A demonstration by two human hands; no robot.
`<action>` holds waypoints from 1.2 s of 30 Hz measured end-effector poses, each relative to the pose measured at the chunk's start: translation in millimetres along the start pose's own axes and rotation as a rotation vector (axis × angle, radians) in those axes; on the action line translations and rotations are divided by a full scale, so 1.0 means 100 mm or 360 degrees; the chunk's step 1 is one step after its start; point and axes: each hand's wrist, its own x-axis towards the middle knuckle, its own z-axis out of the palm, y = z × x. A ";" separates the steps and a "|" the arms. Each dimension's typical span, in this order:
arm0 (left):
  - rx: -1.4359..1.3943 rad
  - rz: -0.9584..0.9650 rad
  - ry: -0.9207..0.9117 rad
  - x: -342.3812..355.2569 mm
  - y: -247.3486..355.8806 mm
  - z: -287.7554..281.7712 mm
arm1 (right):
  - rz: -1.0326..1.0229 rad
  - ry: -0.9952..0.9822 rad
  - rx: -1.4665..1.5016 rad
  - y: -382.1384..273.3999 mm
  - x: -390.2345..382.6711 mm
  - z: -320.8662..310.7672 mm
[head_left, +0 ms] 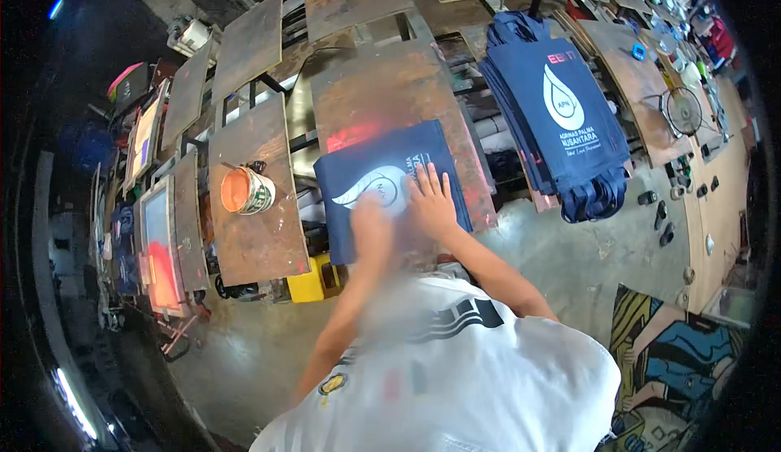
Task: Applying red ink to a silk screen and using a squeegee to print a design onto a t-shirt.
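Observation:
A navy blue fabric bag (338, 236) with a white drop-shaped print lies sideways on a worn brown board (370, 90) in front of me. My right hand (432, 201) rests flat on its right part, fingers spread, beside the printed lettering. Over the lower edge of the drop print is my left hand (373, 220); motion smears its fingers, and whether it touches the fabric is not clear. A stack of similar navy bags (561, 114), handles hanging over the near edge, lies to the right.
On the board to the left stands an open tub of orange-red paint (248, 190). Framed printing screens (161, 244) lean farther left. A yellow crate (315, 281) sits below the boards. At right are a small fan (682, 112) and several sandals (663, 220) on the floor.

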 end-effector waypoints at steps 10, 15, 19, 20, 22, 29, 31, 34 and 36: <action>0.0579 -0.0094 -0.0275 -0.03 0.01 0.32 | -0.0030 -0.0090 0.0013 0.22 0.09 0.10; 0.0756 -0.0416 -0.0115 -0.25 -0.57 0.14 | -0.0039 -0.0090 -0.0021 0.26 0.12 0.03; 0.0750 -0.0549 -0.0062 -0.16 -0.51 0.22 | -0.0040 -0.0124 -0.0002 0.36 0.14 -0.05; 0.0834 -0.0557 -0.0030 -0.13 -0.47 0.26 | -0.0037 -0.0114 -0.0005 0.37 0.14 -0.06; 0.0792 -0.0451 0.0074 -0.04 -0.39 0.35 | -0.0082 -0.0192 0.0007 0.38 0.16 -0.10; 0.0016 0.0265 -0.0185 0.69 0.64 0.72 | -0.0059 -0.0060 0.0074 0.55 0.06 -0.03; 0.0356 0.0446 -0.0327 0.75 0.64 0.84 | -0.0046 -0.0120 -0.0103 0.50 0.08 -0.08; 0.0330 0.0320 -0.0395 0.73 0.64 0.83 | -0.0008 -0.0167 -0.0277 0.49 0.03 -0.03; 0.0391 0.0324 -0.0400 0.72 0.49 0.80 | 0.0001 -0.0158 -0.0254 0.47 0.04 -0.07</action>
